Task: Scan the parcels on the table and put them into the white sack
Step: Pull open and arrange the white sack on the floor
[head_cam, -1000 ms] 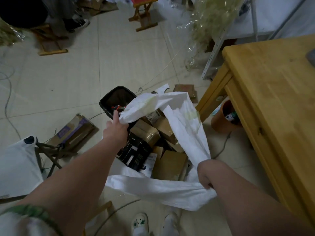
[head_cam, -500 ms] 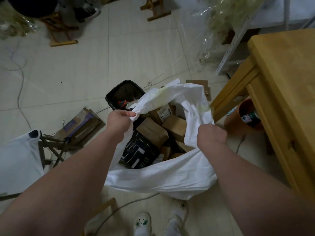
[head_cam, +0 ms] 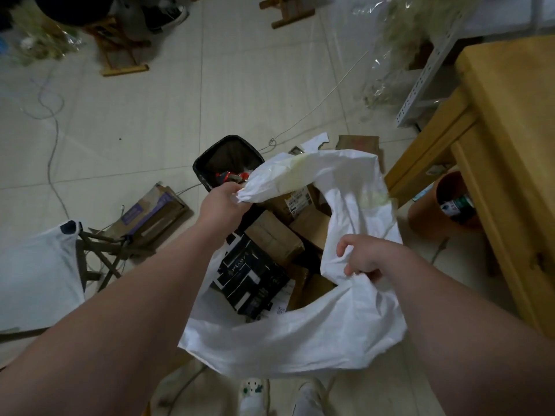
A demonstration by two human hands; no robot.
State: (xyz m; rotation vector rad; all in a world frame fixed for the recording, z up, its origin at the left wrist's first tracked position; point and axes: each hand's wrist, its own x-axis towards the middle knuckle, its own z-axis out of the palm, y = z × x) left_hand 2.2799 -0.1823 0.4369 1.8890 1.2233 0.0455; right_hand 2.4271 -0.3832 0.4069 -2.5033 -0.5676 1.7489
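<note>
Down by the person's feet, white shoes [head_cam: 253, 396] stand on the tiled floor [head_cam: 135, 115]. Right in front of them the white sack [head_cam: 300, 334] sits on that floor with its mouth held wide. The right hand [head_cam: 369, 256] is the nearer one, its fingers curled tight into a bunch of the sack's right-hand rim. The left hand [head_cam: 222, 205] is farther out and well apart from it, clamped on the far left edge of the rim and holding it raised. Between the two hands the opening shows parcels inside the sack. A black parcel [head_cam: 252, 277] with pale lettering lies closest, brown cardboard boxes [head_cam: 276, 238] are piled just behind it, and a labelled box [head_cam: 295, 199] sits under the raised far flap. Just past the left hand a black bin [head_cam: 228, 157] stands close against the sack, with red scraps in it. Off to the left a flattened carton [head_cam: 153, 211] lies on the floor beside a folding stool with a white seat [head_cam: 36, 271]. To the right the wooden worktop [head_cam: 510, 130] rises beside the sack, with an orange bucket [head_cam: 432, 211] tucked under its edge. Farther off are a low wooden stool [head_cam: 120, 52], a grey metal rack [head_cam: 426, 79] and a bundle wrapped in clear film [head_cam: 402, 31].
</note>
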